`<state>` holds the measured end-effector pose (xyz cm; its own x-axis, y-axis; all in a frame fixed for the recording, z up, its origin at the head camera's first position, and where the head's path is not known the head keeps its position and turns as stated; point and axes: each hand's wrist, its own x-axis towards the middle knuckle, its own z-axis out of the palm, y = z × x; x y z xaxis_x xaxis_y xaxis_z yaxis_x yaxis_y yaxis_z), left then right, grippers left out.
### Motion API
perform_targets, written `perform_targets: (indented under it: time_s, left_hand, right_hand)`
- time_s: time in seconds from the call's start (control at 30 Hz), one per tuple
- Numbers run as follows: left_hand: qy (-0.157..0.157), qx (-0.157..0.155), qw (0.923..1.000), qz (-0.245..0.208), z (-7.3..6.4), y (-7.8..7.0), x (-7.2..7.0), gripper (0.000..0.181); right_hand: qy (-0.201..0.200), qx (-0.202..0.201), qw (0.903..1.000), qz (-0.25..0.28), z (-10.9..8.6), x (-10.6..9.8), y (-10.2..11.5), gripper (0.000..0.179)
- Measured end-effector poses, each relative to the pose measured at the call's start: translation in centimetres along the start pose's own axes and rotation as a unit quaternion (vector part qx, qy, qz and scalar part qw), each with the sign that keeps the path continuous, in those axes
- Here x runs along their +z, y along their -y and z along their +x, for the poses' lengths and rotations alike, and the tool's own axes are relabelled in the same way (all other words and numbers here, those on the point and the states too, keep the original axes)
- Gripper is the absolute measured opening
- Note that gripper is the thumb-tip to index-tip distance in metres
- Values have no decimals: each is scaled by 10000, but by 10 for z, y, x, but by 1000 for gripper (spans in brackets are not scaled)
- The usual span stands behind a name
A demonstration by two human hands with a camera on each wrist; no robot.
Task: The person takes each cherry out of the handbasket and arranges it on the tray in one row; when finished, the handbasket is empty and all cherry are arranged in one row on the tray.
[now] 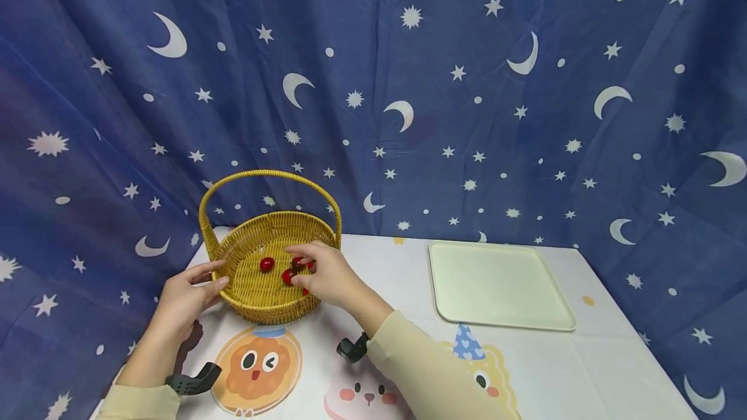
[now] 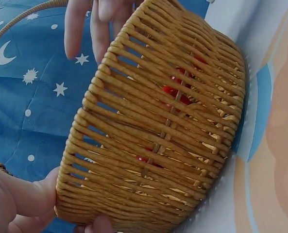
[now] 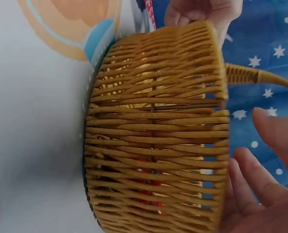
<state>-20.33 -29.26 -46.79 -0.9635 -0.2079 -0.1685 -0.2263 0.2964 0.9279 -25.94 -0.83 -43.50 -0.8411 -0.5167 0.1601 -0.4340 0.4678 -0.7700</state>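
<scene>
A yellow-brown wicker basket (image 1: 274,306) with a tall arched handle stands at the left of the table. My left hand (image 1: 183,291) holds its left rim, thumb and fingers on either side. Several small, glossy, round red fruits (image 1: 266,264) resembling cherries lie inside, mostly toward the right. Over that right part reaches my right hand (image 1: 327,271), its thumb and fingers spread apart and partly hiding the fruits. In the right wrist view, a gap shows between thumb and fingers, with nothing held there. Red patches (image 2: 177,93) show through the weave in the left wrist view.
A cream rectangular tray (image 1: 502,284) lies on the right side of the table. The white tablecloth (image 1: 385,297) carries cartoon prints. Behind the table hangs a blue curtain (image 1: 408,115) with moons and stars, close to the basket's handle.
</scene>
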Motion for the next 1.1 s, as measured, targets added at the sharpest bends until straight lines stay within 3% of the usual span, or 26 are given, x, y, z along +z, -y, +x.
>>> perform_targets:
  time_s: [0.13, 0.3, 0.43, 0.7, 0.97, 1.1]
  left_hand:
    - [-59, -65, 10000, -43, 0, -2, 3, 59]
    - [-123, -70, 9999, 1, 0, -6, 10, 57]
    - [-214, -60, 9997, 49, 0, -9, 9, 55]
    - [-228, -154, 9996, -32, -2, -5, 8, 55]
    - [-274, 22, 9996, 54, -3, -3, 3, 53]
    - [-279, 64, 9996, 88, -3, -4, 1, 52]
  right_hand:
    - [324, 212, 9992, -139, 17, 7, -2, 56]
    - [821, 545, 9920, -792, 34, 6, -8, 53]
    - [1102, 467, 9821, -1455, 43, 7, -12, 49]
    - [1320, 357, 9700, -2010, 48, 19, -15, 41]
    - [1609, 94, 9609, -2253, 53, 31, -13, 31]
    - [1638, 54, 9649, -2050, 58, 32, -13, 22]
